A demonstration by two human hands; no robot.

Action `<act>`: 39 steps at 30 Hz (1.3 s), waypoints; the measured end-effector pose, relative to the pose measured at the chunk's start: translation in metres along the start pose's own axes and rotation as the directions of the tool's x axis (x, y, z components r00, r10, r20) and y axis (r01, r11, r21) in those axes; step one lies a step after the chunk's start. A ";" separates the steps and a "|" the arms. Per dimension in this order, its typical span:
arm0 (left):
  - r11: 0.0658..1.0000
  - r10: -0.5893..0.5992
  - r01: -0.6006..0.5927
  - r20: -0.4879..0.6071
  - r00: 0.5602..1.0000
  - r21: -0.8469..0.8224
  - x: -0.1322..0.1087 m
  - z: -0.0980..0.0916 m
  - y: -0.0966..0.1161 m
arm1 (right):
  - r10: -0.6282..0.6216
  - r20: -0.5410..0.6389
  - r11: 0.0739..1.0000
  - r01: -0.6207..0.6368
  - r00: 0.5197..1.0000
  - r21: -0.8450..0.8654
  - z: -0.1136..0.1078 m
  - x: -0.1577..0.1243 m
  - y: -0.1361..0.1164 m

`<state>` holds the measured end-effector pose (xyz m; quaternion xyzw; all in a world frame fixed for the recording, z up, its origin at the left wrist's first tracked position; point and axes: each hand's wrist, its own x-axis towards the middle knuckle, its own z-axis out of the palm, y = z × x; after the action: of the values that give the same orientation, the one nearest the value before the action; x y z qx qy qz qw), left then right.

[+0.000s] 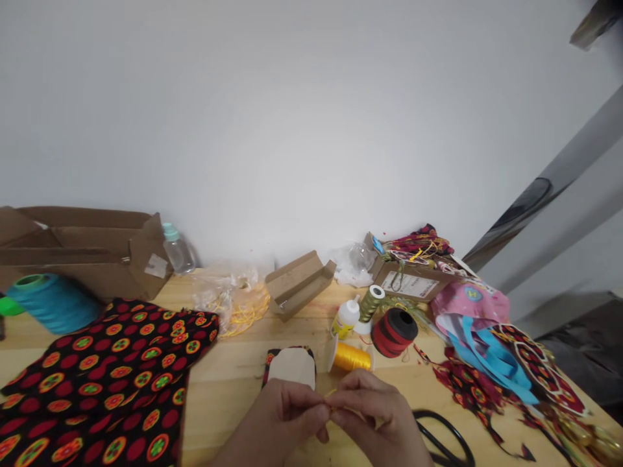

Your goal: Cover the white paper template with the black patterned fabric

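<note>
My left hand (287, 418) and my right hand (372, 415) meet fingertip to fingertip above the front of the table. Both are closed in a pinch on a short bit of yellow thread (331, 393); most of it is hidden by the fingers. Just beyond my left hand lies a pale card piece (292, 367) on a patch of dark patterned fabric (269, 364), partly covered by that hand. A spool of yellow thread (353, 357) rests on its side behind my right hand. Black-handled scissors (445, 441), only the handles showing, lie to the right.
Patterned fabric (111, 383) spreads over the left, near a blue thread cone (56, 301). Behind stand a glue bottle (346, 319), a green spool (370, 305), a red thread spool (394, 332) and an open cardboard box (299, 285). Fabric scraps (467, 383) lie right.
</note>
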<state>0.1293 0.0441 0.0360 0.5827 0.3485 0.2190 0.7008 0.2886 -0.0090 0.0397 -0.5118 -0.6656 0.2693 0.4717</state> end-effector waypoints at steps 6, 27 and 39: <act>0.997 -0.037 0.039 0.040 0.999 -0.070 -0.001 0.000 0.003 | 0.105 -0.069 0.987 -0.096 0.992 0.133 0.011 -0.006 0.009; 0.967 0.001 -0.015 -0.055 0.998 -0.256 0.003 -0.001 -0.018 | -0.250 -0.160 0.957 0.219 0.955 -0.190 0.024 -0.013 0.011; 0.978 -0.029 0.019 -0.046 0.999 -0.208 -0.001 0.000 -0.005 | -0.107 -0.124 0.991 0.096 0.986 -0.095 0.013 -0.008 0.000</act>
<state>0.1282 0.0426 0.0309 0.4966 0.3477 0.2597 0.7517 0.2772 -0.0148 0.0321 -0.5139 -0.6703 0.1816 0.5036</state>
